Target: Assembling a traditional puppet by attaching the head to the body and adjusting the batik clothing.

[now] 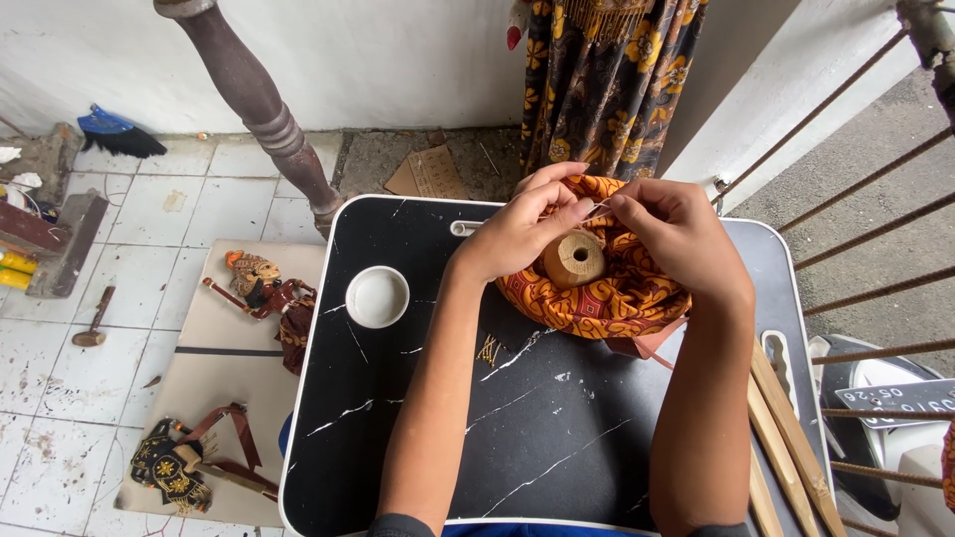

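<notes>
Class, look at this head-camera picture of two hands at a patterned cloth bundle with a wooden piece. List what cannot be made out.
- What the left hand and right hand pinch: only a thin pale sliver shows, too small to identify.
- The wooden piece: its lower part is sunk in the patterned cloth.
- The wooden sticks: cut off by the bottom edge.
- The puppet: partly behind the black table.

- The thread or needle pinched between the left hand (527,231) and right hand (676,234) is too thin to make out.
- The hands hide the far part of the patterned cloth (607,293).
- The wooden sticks (786,438) at near right run off the bottom edge.
- The near puppet (184,467) is partly cut off.
</notes>
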